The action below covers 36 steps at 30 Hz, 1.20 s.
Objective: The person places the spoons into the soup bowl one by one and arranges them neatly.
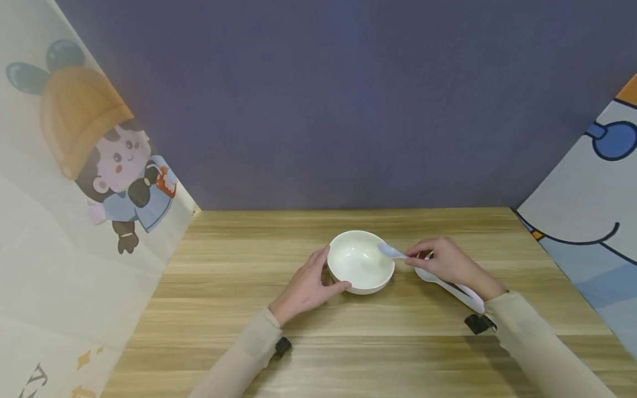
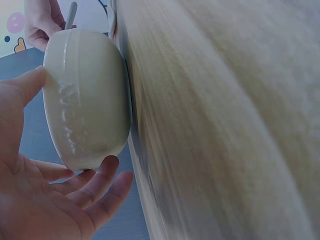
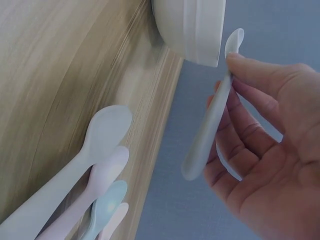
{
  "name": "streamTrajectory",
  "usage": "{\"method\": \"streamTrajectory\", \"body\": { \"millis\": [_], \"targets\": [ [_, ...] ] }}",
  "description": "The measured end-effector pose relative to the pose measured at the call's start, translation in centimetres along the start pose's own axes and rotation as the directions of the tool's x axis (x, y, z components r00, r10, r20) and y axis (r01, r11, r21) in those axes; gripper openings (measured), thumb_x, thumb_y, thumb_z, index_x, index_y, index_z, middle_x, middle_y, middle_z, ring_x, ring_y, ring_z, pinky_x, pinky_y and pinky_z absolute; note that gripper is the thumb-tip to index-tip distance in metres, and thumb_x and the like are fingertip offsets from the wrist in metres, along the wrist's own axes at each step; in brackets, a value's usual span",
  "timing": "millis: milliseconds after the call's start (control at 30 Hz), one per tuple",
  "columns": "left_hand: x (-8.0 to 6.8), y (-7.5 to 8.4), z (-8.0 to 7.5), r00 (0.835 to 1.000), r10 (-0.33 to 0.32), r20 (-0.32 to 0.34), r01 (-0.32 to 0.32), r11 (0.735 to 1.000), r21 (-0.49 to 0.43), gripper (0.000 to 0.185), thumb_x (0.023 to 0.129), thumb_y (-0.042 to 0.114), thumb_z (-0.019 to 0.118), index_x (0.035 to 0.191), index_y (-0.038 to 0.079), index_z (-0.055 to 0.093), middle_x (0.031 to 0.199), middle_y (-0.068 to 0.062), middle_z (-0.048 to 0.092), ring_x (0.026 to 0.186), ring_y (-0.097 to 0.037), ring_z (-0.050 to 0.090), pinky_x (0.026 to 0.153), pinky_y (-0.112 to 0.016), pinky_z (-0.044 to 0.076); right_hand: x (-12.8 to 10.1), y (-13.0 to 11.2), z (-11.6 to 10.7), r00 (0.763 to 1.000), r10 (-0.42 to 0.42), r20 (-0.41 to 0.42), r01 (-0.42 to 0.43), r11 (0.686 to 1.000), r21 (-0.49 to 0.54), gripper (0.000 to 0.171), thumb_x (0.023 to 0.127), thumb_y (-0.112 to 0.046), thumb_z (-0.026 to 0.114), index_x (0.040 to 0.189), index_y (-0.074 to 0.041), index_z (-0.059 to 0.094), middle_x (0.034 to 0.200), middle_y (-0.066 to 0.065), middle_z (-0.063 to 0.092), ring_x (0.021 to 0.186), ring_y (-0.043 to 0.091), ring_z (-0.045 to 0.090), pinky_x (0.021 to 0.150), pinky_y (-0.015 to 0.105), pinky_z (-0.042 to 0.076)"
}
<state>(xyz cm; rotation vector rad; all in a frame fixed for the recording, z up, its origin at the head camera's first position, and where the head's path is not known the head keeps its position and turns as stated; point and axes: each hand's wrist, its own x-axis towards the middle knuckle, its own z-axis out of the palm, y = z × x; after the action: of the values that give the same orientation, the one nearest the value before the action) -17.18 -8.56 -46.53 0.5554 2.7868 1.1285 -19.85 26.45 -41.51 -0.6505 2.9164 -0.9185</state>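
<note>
Wood-grain boards made up the table [image 1: 239, 309], closed in by a dark blue-grey back wall [image 1: 348, 99] and, on the far left, a pale side panel printed with a cartoon child in an orange cap [image 1: 106, 149].

Left of centre, the left hand [image 1: 306, 287] lay on the tabletop against the near left side of a cream bowl [image 1: 360, 261]. Its fingers were nearly straight and spread, cupping the bowl's wall rather than clenching it; in the left wrist view the thumb [image 2: 27, 82] met the bowl's ribbed side [image 2: 82, 95] near the rim and the fingertips [image 2: 107, 167] touched it near the base. The bowl stood upright at the middle of the table.

Right of the bowl, the right hand [image 1: 445, 262] pinched a pale blue plastic spoon [image 1: 391, 251] between thumb and fingers, its bowl end raised over the cream bowl's right rim. The right wrist view showed the spoon [image 3: 210, 110] held by its handle, with the fingers curled round it.

Beneath that hand, more plastic spoons lay side by side on the wood: a white spoon [image 3: 90, 145], a pink spoon [image 3: 102, 175] just beside it, and two smaller ones [image 3: 107, 207] partly cut off by the frame's edge. Farthest right stood another printed panel [image 1: 592, 210] with blue cartoon outlines.
</note>
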Motion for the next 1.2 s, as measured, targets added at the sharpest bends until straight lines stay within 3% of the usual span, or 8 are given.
{"method": "streamTrajectory", "body": {
  "millis": [767,1200],
  "targets": [
    [0.0,0.1,0.0,1.0,-0.014,0.003,0.014,1.0,0.011,0.108,0.091,0.067,0.074,0.171,0.011,0.025,0.171,-0.014,0.037,0.152,-0.038,0.045,0.124,-0.063,0.04,1.1,-1.0,1.1,0.998,-0.06,0.017,0.059,0.997,0.054,0.012,0.096,-0.02,0.082,0.106,-0.015,0.086,0.095,-0.006,0.08,0.079,0.009,0.066,0.072,0.024,0.058],
    [-0.1,0.2,0.0,1.0,-0.019,0.002,0.019,1.0,-0.001,0.108,0.091,0.067,0.074,0.171,0.013,0.025,0.171,-0.013,0.037,0.153,-0.037,0.045,0.124,-0.061,0.04,1.3,-1.6,1.6,0.998,-0.041,0.039,0.039,0.998,0.054,0.013,0.095,-0.021,0.082,0.105,-0.014,0.086,0.097,-0.003,0.08,0.079,0.013,0.067,0.07,0.024,0.057]
  ]
}}
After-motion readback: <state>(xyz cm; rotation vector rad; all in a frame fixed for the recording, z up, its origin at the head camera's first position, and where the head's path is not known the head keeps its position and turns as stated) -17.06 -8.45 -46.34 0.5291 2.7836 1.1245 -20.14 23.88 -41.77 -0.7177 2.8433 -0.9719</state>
